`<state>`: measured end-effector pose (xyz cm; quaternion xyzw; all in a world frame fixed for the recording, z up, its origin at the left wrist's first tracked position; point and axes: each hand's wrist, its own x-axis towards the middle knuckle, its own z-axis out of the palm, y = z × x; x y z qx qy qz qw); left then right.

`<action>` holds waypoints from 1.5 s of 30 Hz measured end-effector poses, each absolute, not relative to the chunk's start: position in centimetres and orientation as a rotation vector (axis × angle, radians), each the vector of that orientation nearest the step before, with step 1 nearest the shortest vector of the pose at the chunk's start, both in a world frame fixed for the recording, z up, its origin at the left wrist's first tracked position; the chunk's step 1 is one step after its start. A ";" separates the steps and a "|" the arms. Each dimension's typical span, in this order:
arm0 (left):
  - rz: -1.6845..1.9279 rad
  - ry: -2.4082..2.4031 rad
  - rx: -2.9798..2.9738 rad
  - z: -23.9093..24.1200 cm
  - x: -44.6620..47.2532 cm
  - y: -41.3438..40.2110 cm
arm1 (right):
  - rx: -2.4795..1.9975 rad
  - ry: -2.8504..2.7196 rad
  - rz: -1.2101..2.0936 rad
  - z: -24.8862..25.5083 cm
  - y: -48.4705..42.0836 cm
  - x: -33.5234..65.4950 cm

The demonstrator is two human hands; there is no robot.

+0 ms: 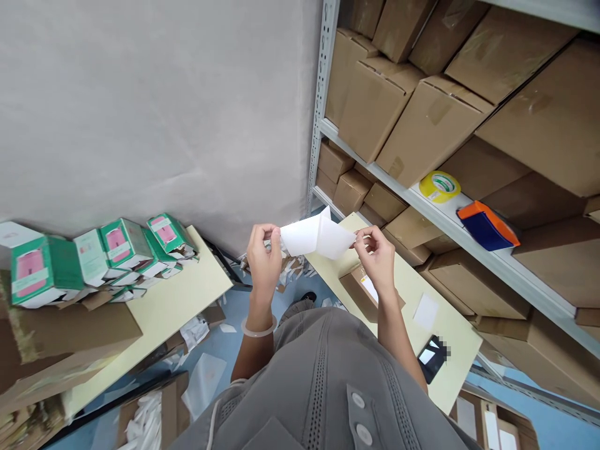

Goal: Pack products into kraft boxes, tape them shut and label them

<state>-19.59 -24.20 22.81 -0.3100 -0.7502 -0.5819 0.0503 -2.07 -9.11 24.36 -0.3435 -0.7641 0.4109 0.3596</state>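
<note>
A white sheet of paper [302, 235], creased or folded near its middle, is stretched between my two hands in front of my body. My left hand [264, 253] pinches its left end between thumb and fingers. At the right end, my right hand [376, 255] grips a corner with the fingertips. Whether the paper is one piece or two layers I cannot tell. Below my right hand, an opened cardboard box [359, 294] with a white and yellow label lies on the pale table [330, 269].
Green and pink boxes [126, 244] crowd the left table [187, 294] beside a large carton [89, 331]. Right of me, metal shelves [370, 165] hold many cartons, a yellow tape roll [439, 186] and a blue-orange box [487, 225]. A phone [431, 356] lies on the right table; paper scraps litter the floor.
</note>
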 end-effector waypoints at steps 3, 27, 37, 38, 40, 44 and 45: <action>-1.779 -2.292 -0.945 22.7 -19.7 -23.9 | -0.899 -1.944 1.053 24.4 -8.8 -1.8; -1.753 -2.298 -0.895 22.0 -21.6 -22.7 | -0.951 -1.892 0.937 25.2 -5.4 0.3; -1.689 -2.299 -0.797 22.1 -23.0 -23.4 | -0.914 -1.910 0.860 26.6 -3.5 -0.1; -1.682 -2.304 -0.774 22.1 -23.2 -23.5 | -0.910 -1.910 0.855 26.8 -3.4 -0.3; -1.664 -2.308 -0.736 22.1 -23.4 -23.8 | -0.895 -1.917 0.857 27.1 -3.2 -0.8; -1.650 -2.302 -0.693 21.9 -24.1 -24.4 | -0.842 -1.955 0.859 27.8 -2.8 -2.3; -1.650 -2.302 -0.681 21.8 -24.3 -24.6 | -0.832 -1.965 0.855 27.9 -2.7 -2.7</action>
